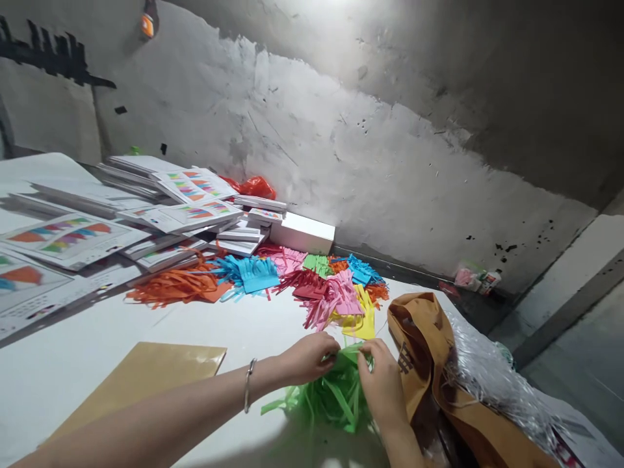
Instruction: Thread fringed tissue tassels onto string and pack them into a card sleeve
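A green fringed tissue-paper tassel hangs between my two hands above the white table, its cut strips dangling down. The fingers of my left hand are closed on the left end of its uncut top band. At the band's right end my right hand pinches it between thumb and fingers. A bracelet circles my left wrist. Just beyond my hands lie a yellow fringed tassel and a pink one.
Orange and blue tassels lie farther back, beside stacks of printed sheets and a white box. A tan board lies left, under my forearm. Brown bag and clear plastic strips sit right. A wall stands behind.
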Available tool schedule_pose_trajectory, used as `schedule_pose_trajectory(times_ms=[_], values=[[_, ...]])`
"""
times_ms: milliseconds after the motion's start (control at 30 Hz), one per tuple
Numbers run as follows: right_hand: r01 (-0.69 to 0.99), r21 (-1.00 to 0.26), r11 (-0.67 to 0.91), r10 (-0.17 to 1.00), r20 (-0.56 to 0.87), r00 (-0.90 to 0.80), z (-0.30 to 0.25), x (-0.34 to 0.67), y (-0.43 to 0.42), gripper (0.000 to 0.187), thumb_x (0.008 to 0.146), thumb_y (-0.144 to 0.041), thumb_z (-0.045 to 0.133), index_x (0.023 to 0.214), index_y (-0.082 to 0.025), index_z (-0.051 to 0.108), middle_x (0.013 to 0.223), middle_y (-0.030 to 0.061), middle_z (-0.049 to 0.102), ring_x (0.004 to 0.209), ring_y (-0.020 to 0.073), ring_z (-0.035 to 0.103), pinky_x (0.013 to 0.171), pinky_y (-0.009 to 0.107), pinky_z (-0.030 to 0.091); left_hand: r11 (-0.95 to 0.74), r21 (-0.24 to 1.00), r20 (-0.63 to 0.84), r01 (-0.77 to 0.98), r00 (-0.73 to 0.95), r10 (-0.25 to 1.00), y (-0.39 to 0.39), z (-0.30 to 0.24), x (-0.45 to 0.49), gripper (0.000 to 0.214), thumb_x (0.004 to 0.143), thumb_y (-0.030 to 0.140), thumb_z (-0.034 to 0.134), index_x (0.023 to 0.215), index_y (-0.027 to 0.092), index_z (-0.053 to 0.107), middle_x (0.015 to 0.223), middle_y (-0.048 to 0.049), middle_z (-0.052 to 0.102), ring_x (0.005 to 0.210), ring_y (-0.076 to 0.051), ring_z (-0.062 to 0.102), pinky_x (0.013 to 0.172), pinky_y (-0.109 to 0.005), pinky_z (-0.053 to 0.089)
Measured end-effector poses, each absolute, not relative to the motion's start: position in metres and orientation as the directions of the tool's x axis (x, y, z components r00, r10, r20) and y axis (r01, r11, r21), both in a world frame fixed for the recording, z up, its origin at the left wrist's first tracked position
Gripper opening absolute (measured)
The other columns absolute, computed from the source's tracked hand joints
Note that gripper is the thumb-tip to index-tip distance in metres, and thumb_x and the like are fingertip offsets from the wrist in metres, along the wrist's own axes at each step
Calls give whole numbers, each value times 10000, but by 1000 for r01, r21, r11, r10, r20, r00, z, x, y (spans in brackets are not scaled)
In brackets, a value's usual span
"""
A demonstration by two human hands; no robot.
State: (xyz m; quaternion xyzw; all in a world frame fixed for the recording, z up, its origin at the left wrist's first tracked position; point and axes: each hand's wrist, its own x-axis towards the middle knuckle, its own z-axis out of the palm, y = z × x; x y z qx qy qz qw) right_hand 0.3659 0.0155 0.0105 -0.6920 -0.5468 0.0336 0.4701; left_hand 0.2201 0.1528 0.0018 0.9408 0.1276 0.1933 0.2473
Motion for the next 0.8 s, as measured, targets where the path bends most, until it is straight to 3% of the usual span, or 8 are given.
schedule_pose_trajectory(times_ms=[100, 167, 267, 367, 500, 633, 700, 800], values=[[778, -628, 26, 772, 507, 383, 12, 360, 12, 259, 818, -278, 552, 1053, -211, 637, 1078, 113, 648, 1020, 317, 567, 942, 474, 407, -876, 464, 317, 130, 899, 302, 149, 3, 222, 140, 752, 51, 545, 734, 184, 582, 787, -40, 659, 756, -199, 586, 668, -273, 403], [786, -618, 18, 789, 491, 368, 11, 358, 11, 381, 803, -243, 542, 1175, -231, 621, 1111, 105, 667, 1014, 315, 584, 924, 460, 415, -893, 435, 332, 118, 900, 281, 147, 2, 222, 155, 773, 52, 540, 796, 185, 616, 825, -53, 680, 786, -213, 611, 697, -290, 439], [771, -637, 1, 832, 429, 353, 13, 361, 11, 303, 812, -201, 489, 1018, -267, 703, 915, 55, 718, 867, 277, 638, 817, 386, 450, -907, 405, 368, 119, 887, 280, 146, 2, 219, 349, 792, 61, 558, 1115, 176, 623, 1031, -108, 696, 962, -271, 626, 834, -369, 482], [726, -687, -21, 850, 371, 375, 17, 368, 10, 243, 827, -226, 486, 875, -253, 723, 830, 32, 728, 788, 244, 656, 749, 334, 457, -946, 319, 435, 63, 877, 205, 146, 3, 215, 607, 779, 43, 592, 1351, 229, 509, 1339, -139, 581, 1249, -332, 504, 1041, -492, 398], [629, -776, -43, 858, 295, 421, 17, 367, 9, 213, 810, -305, 525, 789, -210, 714, 743, 10, 708, 729, 208, 641, 690, 285, 471, -993, 84, 556, -88, 831, -26, 147, 6, 213, 462, 846, 79, 603, 1265, 272, 586, 1452, -114, 499, 1381, -339, 372, 1142, -537, 287], [524, -848, -80, 832, 232, 503, 11, 361, 5, 307, 778, -426, 542, 787, -174, 717, 736, 27, 720, 688, 198, 639, 631, 268, 498, -978, 30, 599, -204, 787, -146, 142, 6, 211, 188, 936, 104, 524, 970, 222, 666, 1268, -106, 634, 1255, -276, 499, 1109, -477, 344], [500, -857, -123, 778, 230, 585, 13, 367, -7, 362, 744, -497, 559, 744, -170, 714, 713, 46, 722, 676, 215, 644, 624, 286, 506, -967, 99, 584, -234, 801, -134, 141, 8, 206, 182, 926, 112, 530, 822, 212, 641, 1142, -78, 685, 1150, -249, 565, 1063, -436, 386], [480, -847, -228, 595, 269, 758, 26, 396, -51, 432, 695, -577, 578, 776, -179, 727, 785, 94, 747, 756, 279, 672, 706, 358, 521, -949, 287, 554, -126, 831, 57, 157, 17, 196, 130, 889, 162, 548, 784, 205, 610, 925, -55, 696, 934, -217, 622, 912, -368, 474]])
